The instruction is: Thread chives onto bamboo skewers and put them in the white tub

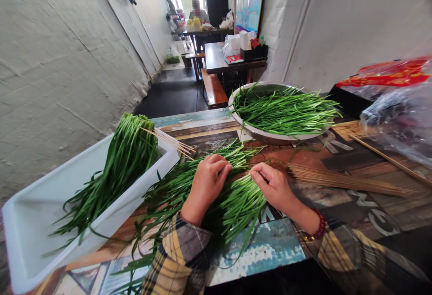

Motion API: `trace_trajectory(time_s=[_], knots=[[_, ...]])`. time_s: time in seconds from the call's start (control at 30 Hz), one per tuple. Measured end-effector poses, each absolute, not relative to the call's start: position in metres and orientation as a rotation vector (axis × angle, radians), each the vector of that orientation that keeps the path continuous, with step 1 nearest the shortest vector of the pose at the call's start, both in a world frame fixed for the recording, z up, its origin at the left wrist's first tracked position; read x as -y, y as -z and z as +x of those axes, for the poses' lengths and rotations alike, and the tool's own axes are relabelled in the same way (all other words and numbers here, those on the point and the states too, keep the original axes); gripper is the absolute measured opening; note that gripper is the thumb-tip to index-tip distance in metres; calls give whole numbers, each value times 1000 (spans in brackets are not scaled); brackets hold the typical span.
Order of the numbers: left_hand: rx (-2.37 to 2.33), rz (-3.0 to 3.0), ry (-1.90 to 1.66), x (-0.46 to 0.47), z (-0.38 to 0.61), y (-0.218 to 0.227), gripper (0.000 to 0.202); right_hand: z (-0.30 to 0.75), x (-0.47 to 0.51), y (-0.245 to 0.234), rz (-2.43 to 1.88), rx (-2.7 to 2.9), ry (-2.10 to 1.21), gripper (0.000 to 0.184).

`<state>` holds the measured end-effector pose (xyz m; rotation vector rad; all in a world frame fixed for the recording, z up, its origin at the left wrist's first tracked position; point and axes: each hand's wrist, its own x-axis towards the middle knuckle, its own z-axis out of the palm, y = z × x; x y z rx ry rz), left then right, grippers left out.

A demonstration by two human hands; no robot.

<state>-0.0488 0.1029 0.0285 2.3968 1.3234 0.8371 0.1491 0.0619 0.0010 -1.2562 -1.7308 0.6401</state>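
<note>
Loose garlic chives point(239, 196) lie in a pile on the wood-patterned table in front of me. My left hand point(209, 184) is above the left part of the pile, fingers curled and thumb pressed to the forefinger; what they hold, if anything, is hidden. With thumb and forefinger pinched, my right hand point(272, 186) is at the pale cut ends of some chives. A bundle of thin wooden skewers point(344, 179) lies right of that hand. Skewered chives point(130, 146) hang over the far end of a white plastic tray point(30, 232) on the left, their skewer ends sticking out past its rim.
A metal basin point(248, 128) heaped with more chives stands at the table's back. Clear plastic bags point(401, 115) and a stick point(388, 157) lie at the right. Beyond are a bench point(214, 90), another table point(216, 56) and a seated person point(199, 11).
</note>
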Motion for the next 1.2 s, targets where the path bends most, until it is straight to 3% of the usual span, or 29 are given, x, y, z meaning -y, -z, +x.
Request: trace_trajectory(time_s=[0.13,0.43,0.8,1.0,1.2], knots=[[-1451,2263,-917,-107,-51,-21,14,149,-62,-1,-1250,1727,-643,19],[-1478,2562,-675,-104,-51,-23,6,149,-63,1,-1255,1731,-627,21],[-1560,2462,-749,-106,-50,-22,20,150,-63,2,-1243,1743,-622,20],[-1543,2501,-676,-106,-53,-21,6,149,-63,-1,-1229,1732,-626,19],[-1546,2683,-482,-104,-54,-27,13,149,-63,-1,-1242,1732,-625,20]])
